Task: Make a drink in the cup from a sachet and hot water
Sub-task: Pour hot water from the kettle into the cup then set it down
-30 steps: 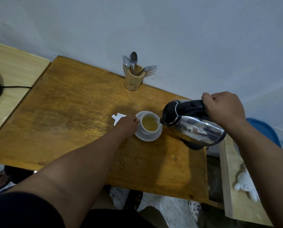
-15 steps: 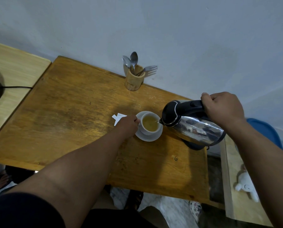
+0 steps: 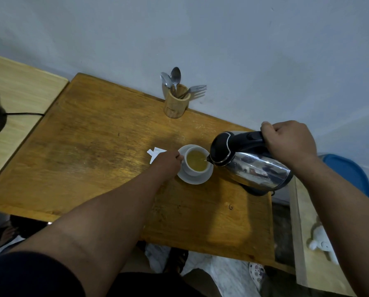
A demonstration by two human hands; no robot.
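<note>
- While my right hand (image 3: 288, 142) grips the kettle (image 3: 250, 161) tipped at the cup (image 3: 196, 160), my left hand (image 3: 168, 163) pinches its handle.
- Cup sits on the saucer (image 3: 195, 179), nearly full; overpouring could spill and scald.
- Torn sachet (image 3: 155, 153) lies left of the cup.

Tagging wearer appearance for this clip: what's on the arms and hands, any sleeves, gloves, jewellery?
Both hands, left hand and right hand, are bare: no gloves, rings or watch visible. Both forearms are uncovered. A dark short sleeve covers the left upper arm; the right arm shows no sleeve in frame.
</note>
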